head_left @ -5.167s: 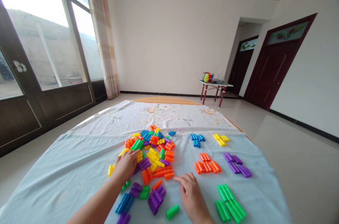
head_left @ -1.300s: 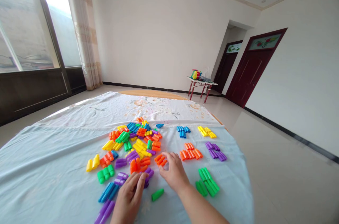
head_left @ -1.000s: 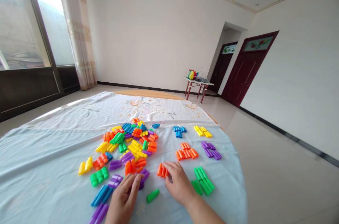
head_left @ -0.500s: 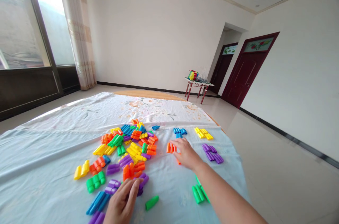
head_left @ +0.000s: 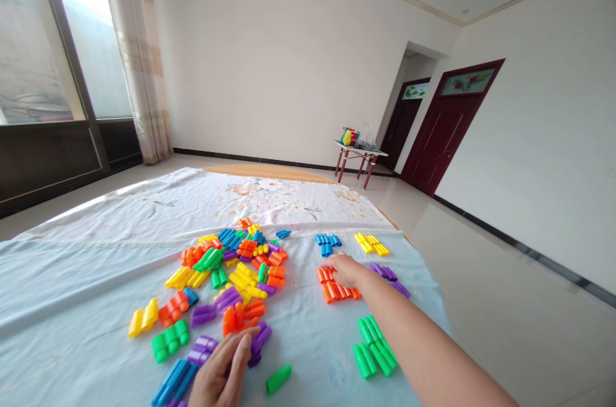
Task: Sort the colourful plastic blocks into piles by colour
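My right hand (head_left: 345,270) has its fingertips at an orange piece (head_left: 326,274), at the upper edge of a group of orange pieces (head_left: 339,293). My left hand (head_left: 225,368) is closed at the near edge of the mixed pile, beside upright orange pieces (head_left: 233,319) and purple pieces (head_left: 260,337); anything between its fingertips is hidden. A single green piece (head_left: 278,379) lies to its right. Sorted groups on the right are blue (head_left: 328,244), yellow (head_left: 371,243), purple (head_left: 384,271), partly behind my right arm, and green (head_left: 375,346).
The mixed pile of coloured pieces (head_left: 243,275) spreads over the left middle of the cloth-covered table (head_left: 96,291). Near my left hand lie blue pieces (head_left: 176,382) and green pieces (head_left: 171,341). A small side table (head_left: 360,149) with bags stands by the far wall.
My right hand has moved slightly right with the orange piece, which now sits against the other orange pieces. More of the green group shows. My left hand has barely moved.
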Demonstrator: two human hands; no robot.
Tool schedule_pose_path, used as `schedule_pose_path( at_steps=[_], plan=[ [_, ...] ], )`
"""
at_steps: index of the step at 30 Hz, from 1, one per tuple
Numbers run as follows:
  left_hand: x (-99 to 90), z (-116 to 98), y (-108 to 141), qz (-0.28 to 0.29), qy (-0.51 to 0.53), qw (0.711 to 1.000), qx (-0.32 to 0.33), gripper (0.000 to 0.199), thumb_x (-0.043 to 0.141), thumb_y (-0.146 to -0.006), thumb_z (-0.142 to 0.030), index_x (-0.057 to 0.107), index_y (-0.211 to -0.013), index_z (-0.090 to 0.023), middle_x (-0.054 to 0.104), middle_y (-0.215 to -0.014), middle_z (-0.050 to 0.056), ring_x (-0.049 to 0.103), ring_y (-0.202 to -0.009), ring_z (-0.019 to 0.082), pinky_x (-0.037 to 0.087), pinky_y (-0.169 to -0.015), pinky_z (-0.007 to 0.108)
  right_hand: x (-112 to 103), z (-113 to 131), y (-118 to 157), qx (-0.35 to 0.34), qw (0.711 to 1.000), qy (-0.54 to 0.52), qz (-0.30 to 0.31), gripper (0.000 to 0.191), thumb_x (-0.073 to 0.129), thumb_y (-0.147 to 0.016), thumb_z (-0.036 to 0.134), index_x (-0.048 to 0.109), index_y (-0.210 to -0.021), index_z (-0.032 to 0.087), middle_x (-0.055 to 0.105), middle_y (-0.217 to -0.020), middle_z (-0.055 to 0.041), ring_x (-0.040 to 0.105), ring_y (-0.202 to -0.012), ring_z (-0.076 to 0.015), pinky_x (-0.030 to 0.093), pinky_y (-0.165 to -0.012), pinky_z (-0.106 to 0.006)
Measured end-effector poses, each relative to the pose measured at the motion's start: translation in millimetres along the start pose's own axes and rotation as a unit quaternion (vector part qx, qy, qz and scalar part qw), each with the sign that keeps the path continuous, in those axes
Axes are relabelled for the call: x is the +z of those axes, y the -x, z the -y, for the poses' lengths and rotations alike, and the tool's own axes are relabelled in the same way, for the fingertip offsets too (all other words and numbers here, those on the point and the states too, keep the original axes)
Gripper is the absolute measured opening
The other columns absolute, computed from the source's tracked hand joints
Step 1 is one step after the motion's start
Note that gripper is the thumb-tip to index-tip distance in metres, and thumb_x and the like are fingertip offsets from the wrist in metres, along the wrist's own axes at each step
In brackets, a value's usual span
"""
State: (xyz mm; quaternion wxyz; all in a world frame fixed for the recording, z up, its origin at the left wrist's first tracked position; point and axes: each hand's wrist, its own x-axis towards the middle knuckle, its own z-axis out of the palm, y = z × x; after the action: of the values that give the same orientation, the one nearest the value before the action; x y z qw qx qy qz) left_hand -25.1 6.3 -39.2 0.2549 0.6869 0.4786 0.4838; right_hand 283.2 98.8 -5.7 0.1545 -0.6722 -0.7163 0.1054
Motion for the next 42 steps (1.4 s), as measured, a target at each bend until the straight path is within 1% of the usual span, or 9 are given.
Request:
schedule_pose_path(
  at_steps=[5,12,18,22,28,32,36,38,42],
  plan=[
    [1.0,2,1,0.001,0.006,1.0,-0.01,0.035,0.052,-0.075,-0.05,0.072,-0.085,-0.022,0.073,-0.088,0.002,0.067,-0.083,0.019,0.053,-0.077,0.024,-1,4,6,-0.031,0.999,0.011,0.014,0.038,0.051,-0.071,0.011,0.068,-0.1,0.029,0.066,-0.106,0.0002,0.05,-0.107,-0.0212,0.034,-0.092,-0.035],
    [0.9,1,1,0.005,0.005,1.0,-0.016,0.038,0.051,-0.075,-0.052,0.072,-0.085,-0.021,0.073,-0.088,0.003,0.067,-0.081,0.02,0.054,-0.076,0.027,0,8,7,-0.034,0.999,-0.01,0.011,0.032,0.056,-0.067,0.011,0.071,-0.088,0.03,0.07,-0.095,0.0017,0.051,-0.103,-0.0225,0.034,-0.091,-0.037],
    [0.7,1,1,0.007,0.004,1.0,-0.024,0.038,0.052,-0.074,-0.053,0.071,-0.082,-0.021,0.073,-0.087,0.003,0.067,-0.081,0.02,0.053,-0.077,0.027,-20,3,12,-0.015,0.997,-0.047,-0.061,0.035,0.05,-0.076,0.017,0.064,-0.107,0.026,0.065,-0.109,-0.0008,0.049,-0.109,-0.0196,0.033,-0.095,-0.036],
    [0.9,3,1,0.003,0.006,1.0,-0.018,0.041,0.052,-0.073,-0.054,0.072,-0.085,-0.021,0.073,-0.087,0.003,0.067,-0.081,0.02,0.053,-0.078,0.028,-31,-15,34,0.024,0.993,-0.057,-0.098,0.038,0.048,-0.078,0.019,0.06,-0.114,0.02,0.064,-0.109,-0.0057,0.055,-0.103,-0.0186,0.037,-0.092,-0.033],
    [2.5,9,-1,0.0,0.008,1.0,-0.022,0.039,0.054,-0.071,-0.053,0.072,-0.086,-0.021,0.073,-0.088,0.003,0.067,-0.081,0.02,0.053,-0.076,0.026,-11,-44,72,0.101,0.99,-0.049,-0.086,0.039,0.056,-0.071,0.023,0.062,-0.11,0.017,0.066,-0.104,-0.0095,0.062,-0.088,-0.021,0.045,-0.08,-0.033],
    [2.4,10,-1,0.001,0.003,1.0,-0.025,0.04,0.055,-0.07,-0.054,0.072,-0.085,-0.021,0.073,-0.088,0.003,0.067,-0.081,0.02,0.053,-0.077,0.026,0,-47,75,0.117,0.99,-0.044,-0.073,0.031,0.056,-0.07,0.02,0.067,-0.099,0.018,0.069,-0.096,-0.0072,0.063,-0.083,-0.0198,0.046,-0.077,-0.03],
    [1.4,9,-1,-0.003,-0.002,0.999,-0.033,0.041,0.055,-0.069,-0.055,0.072,-0.083,-0.021,0.073,-0.088,0.003,0.067,-0.082,0.021,0.053,-0.076,0.027,3,-43,73,0.108,0.992,-0.037,-0.062,0.021,0.055,-0.073,0.02,0.07,-0.086,0.019,0.07,-0.085,-0.0047,0.062,-0.081,-0.0186,0.044,-0.076,-0.027],
    [1.2,7,-2,-0.001,-0.004,0.999,-0.036,0.041,0.054,-0.07,-0.055,0.072,-0.083,-0.021,0.073,-0.089,0.004,0.067,-0.083,0.022,0.053,-0.077,0.028,2,-40,73,0.108,0.992,-0.03,-0.064,0.022,0.055,-0.073,0.021,0.069,-0.089,0.018,0.07,-0.088,-0.0057,0.062,-0.085,-0.0194,0.044,-0.078,-0.027],
    [0.8,2,-3,0.006,0.001,0.999,-0.037,0.04,0.054,-0.07,-0.054,0.072,-0.086,-0.022,0.073,-0.09,0.003,0.067,-0.084,0.022,0.052,-0.079,0.028,-3,-33,76,0.106,0.99,-0.012,-0.088,0.034,0.051,-0.078,0.024,0.063,-0.108,0.013,0.065,-0.106,-0.0124,0.058,-0.099,-0.0227,0.04,-0.088,-0.032]
  ],
)
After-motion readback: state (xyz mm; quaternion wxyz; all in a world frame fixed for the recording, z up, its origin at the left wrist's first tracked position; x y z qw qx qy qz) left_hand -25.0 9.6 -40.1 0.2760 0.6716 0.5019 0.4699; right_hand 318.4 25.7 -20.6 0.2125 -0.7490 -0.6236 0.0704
